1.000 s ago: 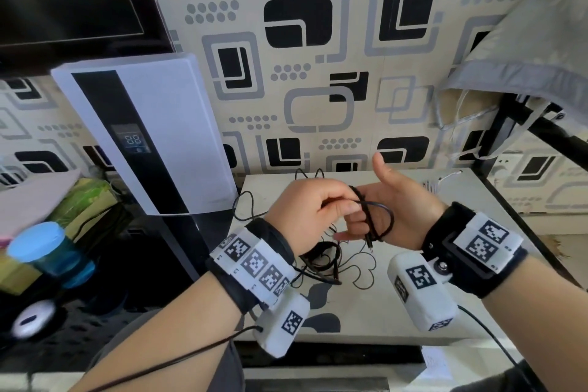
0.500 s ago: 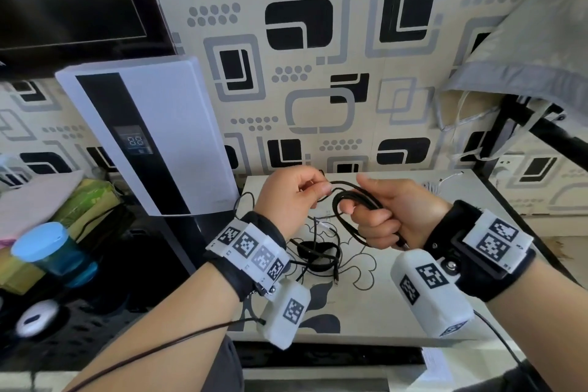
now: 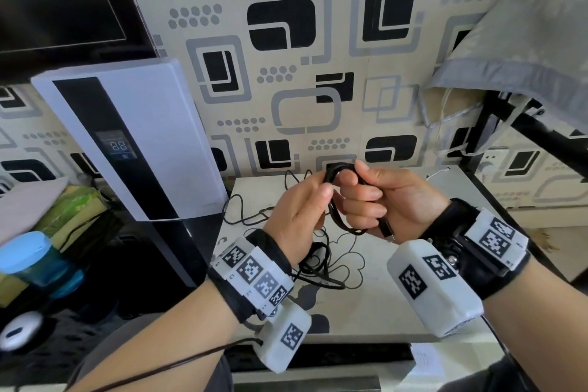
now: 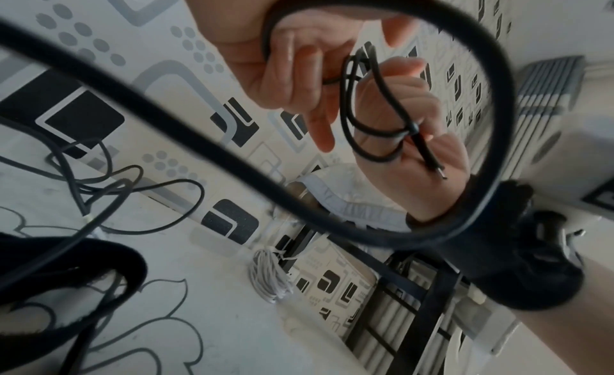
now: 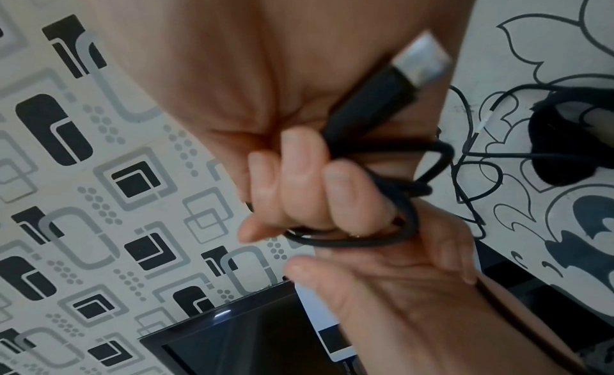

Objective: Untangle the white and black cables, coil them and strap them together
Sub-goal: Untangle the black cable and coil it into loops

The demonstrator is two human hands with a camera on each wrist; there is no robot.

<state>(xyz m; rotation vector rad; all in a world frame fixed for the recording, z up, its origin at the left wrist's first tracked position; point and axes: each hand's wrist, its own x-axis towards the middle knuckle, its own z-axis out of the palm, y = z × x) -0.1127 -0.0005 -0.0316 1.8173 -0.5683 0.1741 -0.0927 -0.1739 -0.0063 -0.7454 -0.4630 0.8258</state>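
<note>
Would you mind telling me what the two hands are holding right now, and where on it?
Both hold the black cable: right hand grips its coiled loops near the USB plug; left hand pinches the coil's top.

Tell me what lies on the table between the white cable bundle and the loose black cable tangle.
Nothing: left wrist view shows bare table between white bundle and black tangle.

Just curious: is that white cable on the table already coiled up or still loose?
Coiled: the white cable lies on the table as a tight bundle of loops, apart from both hands. Whether a strap binds it, I cannot tell.
</note>
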